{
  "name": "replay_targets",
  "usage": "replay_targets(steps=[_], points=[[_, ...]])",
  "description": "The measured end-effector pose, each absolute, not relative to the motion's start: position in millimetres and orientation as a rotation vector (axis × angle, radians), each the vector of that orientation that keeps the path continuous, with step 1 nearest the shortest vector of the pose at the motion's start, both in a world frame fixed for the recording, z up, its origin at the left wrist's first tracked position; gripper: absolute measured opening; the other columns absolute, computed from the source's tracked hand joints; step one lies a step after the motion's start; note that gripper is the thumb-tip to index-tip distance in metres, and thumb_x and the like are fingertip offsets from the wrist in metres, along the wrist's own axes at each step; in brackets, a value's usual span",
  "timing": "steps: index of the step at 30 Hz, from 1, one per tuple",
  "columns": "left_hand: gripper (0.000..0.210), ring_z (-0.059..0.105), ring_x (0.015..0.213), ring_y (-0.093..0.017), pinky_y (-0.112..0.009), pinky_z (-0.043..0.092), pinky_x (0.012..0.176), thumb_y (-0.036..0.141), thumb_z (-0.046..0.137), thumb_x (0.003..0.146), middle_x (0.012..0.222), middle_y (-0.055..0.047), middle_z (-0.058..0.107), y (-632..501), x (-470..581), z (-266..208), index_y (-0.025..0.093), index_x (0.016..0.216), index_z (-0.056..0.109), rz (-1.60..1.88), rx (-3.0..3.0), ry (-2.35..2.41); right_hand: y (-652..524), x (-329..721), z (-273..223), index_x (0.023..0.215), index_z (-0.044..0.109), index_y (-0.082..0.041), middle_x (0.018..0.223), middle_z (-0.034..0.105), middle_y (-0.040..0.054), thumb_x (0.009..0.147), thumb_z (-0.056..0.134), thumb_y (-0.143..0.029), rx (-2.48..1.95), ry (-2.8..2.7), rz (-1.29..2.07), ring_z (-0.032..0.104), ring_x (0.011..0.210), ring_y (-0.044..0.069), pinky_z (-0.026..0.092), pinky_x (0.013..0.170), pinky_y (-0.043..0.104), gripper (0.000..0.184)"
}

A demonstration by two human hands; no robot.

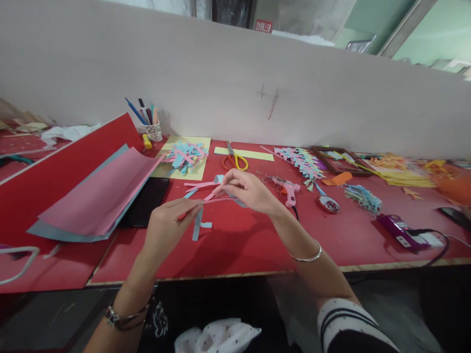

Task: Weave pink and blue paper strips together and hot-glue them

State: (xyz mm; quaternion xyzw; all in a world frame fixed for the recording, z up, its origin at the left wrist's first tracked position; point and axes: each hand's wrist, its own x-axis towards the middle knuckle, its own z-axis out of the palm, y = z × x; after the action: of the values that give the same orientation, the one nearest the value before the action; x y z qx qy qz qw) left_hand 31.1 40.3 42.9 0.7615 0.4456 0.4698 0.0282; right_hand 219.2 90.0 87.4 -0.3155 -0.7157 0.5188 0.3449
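My left hand (172, 220) pinches one end of a pink paper strip (210, 196) above the red table. My right hand (245, 189) is closed on the same strip a little to the right, its thumb and fingers bent together. A looped tail of paper hangs below the right fingers. Beneath the hands, blue paper strips (197, 223) and another pink strip (195, 185) lie on the table, partly covered by the fingers. Scissors (235, 159) with red and yellow handles rest just beyond the right hand.
Pink and blue paper sheets (99, 191) lean at left over a black tablet-like object (147, 203). Cut paper pieces (187, 156) pile on a yellow sheet. To the right are a pink glue gun (289, 189), a spoon (327, 200) and a purple power block (401, 233) with cords.
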Motion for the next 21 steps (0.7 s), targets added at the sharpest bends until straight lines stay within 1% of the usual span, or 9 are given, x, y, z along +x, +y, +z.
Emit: replay_targets(steps=[5,8,11,12,14,17,19,21], points=[[0.02,0.06,0.059,-0.011,-0.019,0.047,0.059,0.026,0.048,0.081,0.069,0.0,0.068,40.3,31.7,43.0,0.019,0.071,0.064,1.431,2.349,1.391,88.7,217.5,87.1,0.075,0.051,-0.017,0.078,0.063,0.0023,0.078,0.049,-0.015,-0.795,-1.987,1.263,0.06,0.08,0.011,0.046,0.077,0.027,0.004],[0.017,0.061,0.06,-0.01,-0.018,0.047,0.06,0.023,0.05,0.08,0.069,-0.001,0.068,40.5,31.9,42.9,0.017,0.071,0.064,1.464,2.38,1.367,89.2,217.6,88.1,0.072,0.056,-0.016,0.084,0.059,0.0025,0.075,0.054,-0.017,-0.797,-2.117,1.074,0.056,0.082,0.011,0.043,0.081,0.029,0.004],[0.017,0.06,0.058,-0.01,-0.017,0.047,0.058,0.022,0.05,0.081,0.068,0.0,0.068,40.8,32.2,43.6,0.017,0.07,0.063,1.483,2.409,1.337,89.5,218.1,88.3,0.07,0.06,-0.016,0.096,0.051,0.0047,0.073,0.056,-0.018,-0.812,-2.146,0.849,0.05,0.092,0.013,0.04,0.084,0.03,0.005],[0.018,0.06,0.057,-0.009,-0.017,0.047,0.057,0.022,0.05,0.081,0.066,0.0,0.067,40.9,32.2,43.8,0.017,0.069,0.063,1.492,2.413,1.33,89.5,218.2,88.0,0.071,0.06,-0.016,0.096,0.05,0.0048,0.074,0.056,-0.018,-0.802,-2.141,0.811,0.049,0.092,0.013,0.04,0.083,0.029,0.005],[0.019,0.059,0.056,-0.009,-0.017,0.047,0.056,0.023,0.05,0.081,0.065,0.0,0.067,41.2,32.3,43.6,0.018,0.069,0.063,1.516,2.418,1.318,89.4,218.0,87.6,0.072,0.06,-0.016,0.089,0.051,0.0034,0.075,0.055,-0.018,-0.761,-2.134,0.811,0.05,0.082,0.01,0.042,0.076,0.027,0.006],[0.018,0.06,0.057,-0.01,-0.019,0.048,0.057,0.024,0.051,0.081,0.068,0.0,0.068,41.6,31.8,41.5,0.018,0.07,0.064,1.514,2.412,1.336,89.1,217.5,88.6,0.073,0.056,-0.016,0.076,0.055,0.0001,0.076,0.051,-0.016,-0.745,-2.103,0.905,0.05,0.066,0.007,0.043,0.064,0.023,0.006],[0.017,0.061,0.059,-0.011,-0.019,0.048,0.059,0.023,0.051,0.081,0.07,-0.001,0.068,41.7,31.3,39.7,0.018,0.071,0.064,1.496,2.398,1.355,89.1,217.5,90.6,0.074,0.055,-0.016,0.074,0.057,-0.0002,0.075,0.05,-0.014,-0.785,-2.068,0.928,0.052,0.066,0.008,0.043,0.064,0.023,0.005],[0.017,0.061,0.06,-0.01,-0.019,0.048,0.06,0.022,0.051,0.081,0.071,-0.001,0.069,41.7,30.8,38.8,0.018,0.071,0.064,1.486,2.383,1.363,89.0,218.1,92.7,0.077,0.054,-0.016,0.075,0.059,0.0005,0.074,0.05,-0.013,-0.813,-2.049,0.906,0.054,0.069,0.008,0.045,0.068,0.023,0.006]])
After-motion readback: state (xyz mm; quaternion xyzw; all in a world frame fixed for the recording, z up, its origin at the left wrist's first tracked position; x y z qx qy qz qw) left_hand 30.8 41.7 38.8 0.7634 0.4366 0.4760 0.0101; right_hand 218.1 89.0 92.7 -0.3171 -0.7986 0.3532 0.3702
